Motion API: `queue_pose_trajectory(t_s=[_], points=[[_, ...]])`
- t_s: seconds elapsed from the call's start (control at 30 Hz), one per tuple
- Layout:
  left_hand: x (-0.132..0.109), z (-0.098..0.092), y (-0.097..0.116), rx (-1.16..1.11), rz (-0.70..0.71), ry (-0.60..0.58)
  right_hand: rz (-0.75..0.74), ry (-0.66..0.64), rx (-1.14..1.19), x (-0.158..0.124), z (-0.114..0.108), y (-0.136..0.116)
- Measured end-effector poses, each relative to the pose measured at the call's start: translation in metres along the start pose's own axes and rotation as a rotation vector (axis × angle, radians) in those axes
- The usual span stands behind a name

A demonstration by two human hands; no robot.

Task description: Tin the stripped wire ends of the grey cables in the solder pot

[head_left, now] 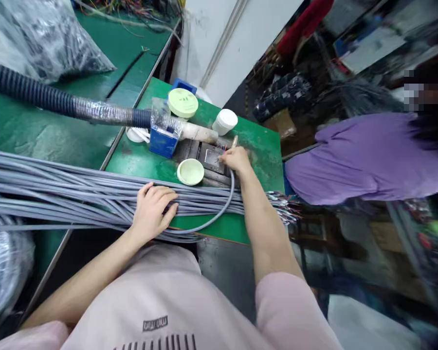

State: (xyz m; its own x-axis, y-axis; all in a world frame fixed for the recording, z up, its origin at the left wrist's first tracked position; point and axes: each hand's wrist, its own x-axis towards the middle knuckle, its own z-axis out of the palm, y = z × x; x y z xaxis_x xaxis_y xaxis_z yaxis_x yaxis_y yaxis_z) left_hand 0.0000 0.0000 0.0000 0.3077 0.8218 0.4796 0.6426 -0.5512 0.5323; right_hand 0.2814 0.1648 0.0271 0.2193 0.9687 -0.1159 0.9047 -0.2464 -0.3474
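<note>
My right hand [235,160] pinches the end of a grey cable [224,206], which bends in a loop back toward the bundle. Thin coloured wires [222,148] stick out by the fingertips, above a small pot with a shiny metallic surface [212,158]. Across the long bundle of grey cables [95,187] lies my left hand [154,209], fingers spread and resting on top. Stripped, multicoloured wire ends [284,206] show at the bundle's right end. Just left of the pot, a round pale-yellow open container [190,172] sits on the green table.
A ribbed hose [105,109] runs to a pale nozzle [200,132] near the pot, propped on a blue block [163,142]. Behind stand a pale-green lidded tub [183,102] and a white cup [225,121]. A person in purple [365,155] is at the right.
</note>
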Motion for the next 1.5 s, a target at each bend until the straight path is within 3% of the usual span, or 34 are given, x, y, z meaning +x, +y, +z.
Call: queue_pose_trajectory(t_s=[0.1,0.2,0.4,0.5,0.6,0.7,0.8,1.07,1.23,1.37,1.5], points=[[-0.001,0.001,0.0,-0.004,-0.001,-0.001,0.02,0.016,-0.024,-0.001,-0.001,0.0],[-0.001,0.001,-0.001,-0.018,-0.006,0.006,0.01,0.044,0.113,-0.016,-0.012,-0.001],[0.0,0.001,0.0,-0.174,-0.034,0.077,-0.146,-0.003,0.69,-0.093,-0.038,-0.015],[0.003,0.005,0.011,-0.506,-0.132,0.155,-0.153,-0.054,0.902,-0.136,-0.034,-0.031],[0.011,0.015,0.03,-1.018,-0.401,0.111,-0.173,-0.116,1.047,-0.166,-0.024,-0.047],[0.02,0.025,0.049,-1.489,-0.624,0.068,-0.185,-0.191,1.123,-0.183,-0.016,-0.06],[0.027,0.029,0.062,-1.697,-0.713,0.116,-0.173,-0.252,1.17,-0.191,-0.013,-0.067],[0.031,0.012,0.063,-1.88,-0.835,0.141,-0.302,-0.25,0.977,-0.208,-0.012,-0.054],[0.031,0.014,0.071,-2.021,-0.963,-0.035,-0.313,-0.127,1.128,-0.224,0.006,-0.049],[0.025,0.02,0.08,-1.943,-0.835,-0.116,-0.273,-0.141,1.199,-0.227,0.013,-0.046],[0.018,0.024,0.075,-1.725,-0.72,-0.146,-0.354,-0.241,1.009,-0.221,-0.006,-0.033]])
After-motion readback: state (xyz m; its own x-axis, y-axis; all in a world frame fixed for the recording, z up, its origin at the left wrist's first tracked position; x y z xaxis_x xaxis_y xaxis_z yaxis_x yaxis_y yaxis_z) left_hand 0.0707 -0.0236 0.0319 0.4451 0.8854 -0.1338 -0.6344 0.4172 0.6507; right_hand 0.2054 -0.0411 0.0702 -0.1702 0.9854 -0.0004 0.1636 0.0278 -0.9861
